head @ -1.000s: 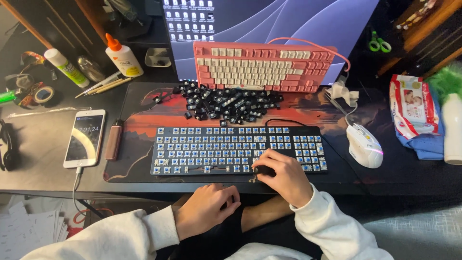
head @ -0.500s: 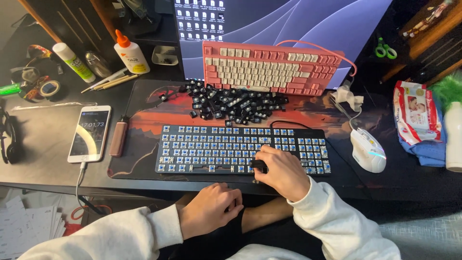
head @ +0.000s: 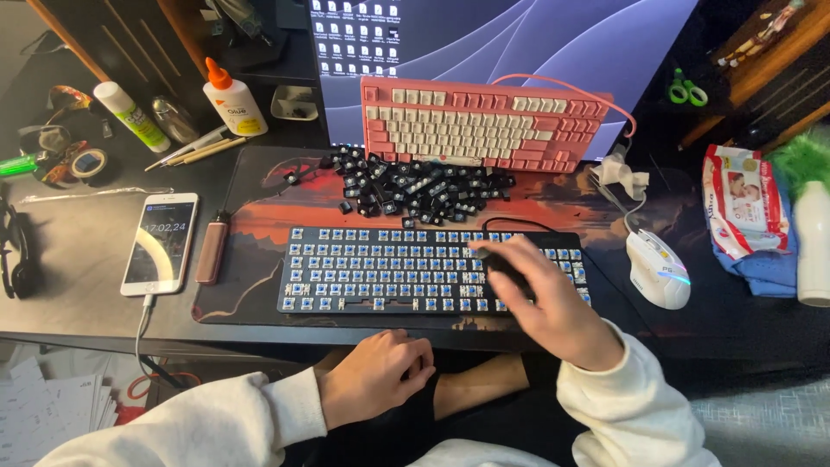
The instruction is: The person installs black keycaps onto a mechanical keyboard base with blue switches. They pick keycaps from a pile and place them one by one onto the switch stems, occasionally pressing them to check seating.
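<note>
Right hand [head: 540,298] moved up from bare keyboard's [head: 380,272] front edge onto its right half.

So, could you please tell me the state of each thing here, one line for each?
Black keyboard: caps off, blue switches bare.
Loose keycaps: heaped behind it.
Pink keyboard: caps on, propped against the monitor.
Monitor: on.
Phone: screen lit, cable plugged in.
Glue bottle: upright, capped.
Mouse: lit at its edge.
Right hand: over the switches, holding a small dark object.
Left hand: closed, below the desk edge.
</note>
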